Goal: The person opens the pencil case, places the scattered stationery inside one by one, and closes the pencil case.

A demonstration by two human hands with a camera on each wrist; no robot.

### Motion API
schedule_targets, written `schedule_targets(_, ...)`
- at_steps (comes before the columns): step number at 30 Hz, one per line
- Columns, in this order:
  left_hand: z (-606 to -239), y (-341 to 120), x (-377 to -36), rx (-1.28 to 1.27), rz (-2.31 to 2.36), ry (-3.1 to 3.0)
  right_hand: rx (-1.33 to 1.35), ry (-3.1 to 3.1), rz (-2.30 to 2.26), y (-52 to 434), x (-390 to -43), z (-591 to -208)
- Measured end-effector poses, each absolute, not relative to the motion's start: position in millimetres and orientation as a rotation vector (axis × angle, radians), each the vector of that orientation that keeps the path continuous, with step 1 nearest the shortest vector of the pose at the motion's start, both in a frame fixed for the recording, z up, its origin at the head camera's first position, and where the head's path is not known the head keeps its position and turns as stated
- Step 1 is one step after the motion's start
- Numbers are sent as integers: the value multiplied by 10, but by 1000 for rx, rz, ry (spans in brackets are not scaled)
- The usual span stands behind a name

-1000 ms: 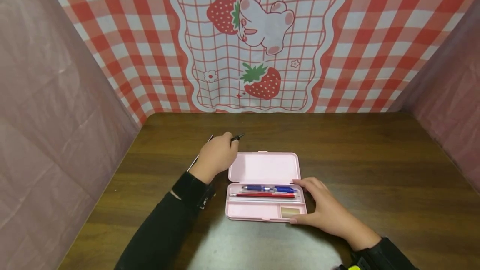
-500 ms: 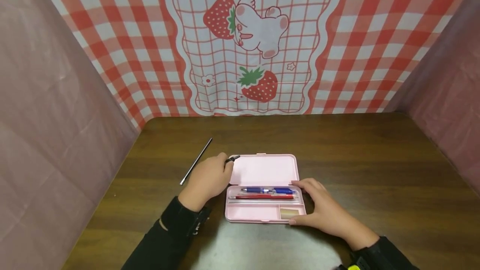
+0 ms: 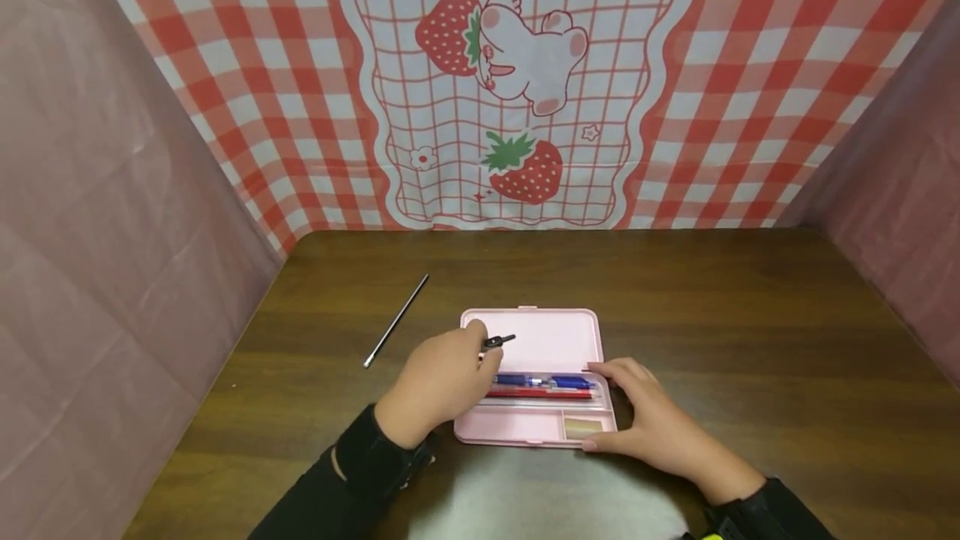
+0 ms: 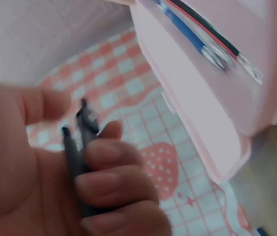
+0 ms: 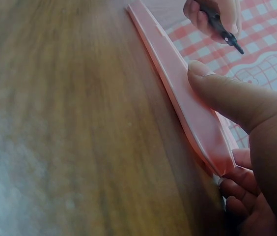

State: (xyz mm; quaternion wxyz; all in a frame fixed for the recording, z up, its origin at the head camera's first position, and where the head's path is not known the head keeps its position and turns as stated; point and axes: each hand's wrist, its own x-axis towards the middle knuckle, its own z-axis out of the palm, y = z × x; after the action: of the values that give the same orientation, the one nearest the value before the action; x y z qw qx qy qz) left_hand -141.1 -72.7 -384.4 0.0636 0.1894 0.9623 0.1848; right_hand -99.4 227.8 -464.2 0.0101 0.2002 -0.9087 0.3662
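A pink pencil case [image 3: 510, 426] lies open on the table, its lid [image 3: 555, 336] folded back. In its long slot are a blue pen [image 3: 570, 382] and a red pencil [image 3: 543, 394]. A tan block [image 3: 582, 427] sits in the small front-right compartment. My left hand [image 3: 442, 377] is over the case's left end, fingers curled round a black drawing compass [image 4: 87, 123] whose knob end points right in the head view. With thumb at the front and fingers at the back, my right hand [image 3: 656, 419] grips the case's right end.
A slim dark pencil [image 3: 395, 322] lies slantwise on the wooden table [image 3: 712, 298], left of the case. Red-and-white checked cloth [image 3: 750, 90] hangs behind the table's far edge, with pinkish fabric [image 3: 135, 190] along the sides.
My left hand has brought the compass toward me and right, from beyond the lid's left corner to over the case. The dark pencil has come into full view. My right hand keeps its place.
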Motion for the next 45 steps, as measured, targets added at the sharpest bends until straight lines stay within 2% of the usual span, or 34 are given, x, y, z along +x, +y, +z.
schedule_targets(8,-3846,-646,-1291,734,452,2780,621,-2845,1145,2282,-999,-4637)
schedule_targets(18,-3886,-557,-1234,815,366,2706,636,-2832,1151,2265,-991,-4638)
schedule_targets(29,-3996,-453,-1137,1064,123,2726,630,-2842,1143,2260,-1005,-4655)
schedule_targets(37,-3986,-380,-1100,1085,-12,2761,615,-2860,1156,2265,-1010,-4647)
schedule_targets(45,-3980,-368,-1072,1029,42,2711,614,-2854,1164,2265,-1012,-4650)
